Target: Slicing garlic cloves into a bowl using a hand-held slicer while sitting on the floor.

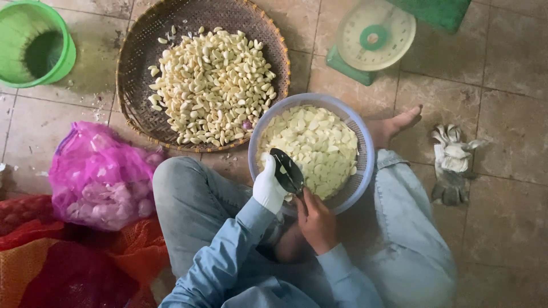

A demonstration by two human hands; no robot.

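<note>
Left hand (268, 185): wears a white glove; fingers curled, thumb up, pinching a small pale piece against the blade. What exactly it pinches is too small to tell; likely a garlic clove.
Knife (287, 171): dark, broad, rounded blade, held over the near rim of the basin, between the two hands.
Right hand (317, 219): bare, closed around the knife handle, thumb along the top.
Technique, judged: keep the gloved thumb behind the edge; cut in short strokes over the basin so that pieces drop inside; steady the basin between the knees.
Cut garlic (311, 145): pale yellow, flat-faced pieces, heaped and filling most of the basin.
Basin (365, 154): round, lilac-blue perforated plastic; stands on the tiled floor between the person's legs, touching the woven tray.
Woven tray (137, 63): brown, round, at upper left; carries a mound of whole peeled cloves (211, 85).
Surroundings: green bucket (34, 45) far left; pink bag (100, 177) of skins; scale (374, 34); spare gloves (451, 162) right.
</note>
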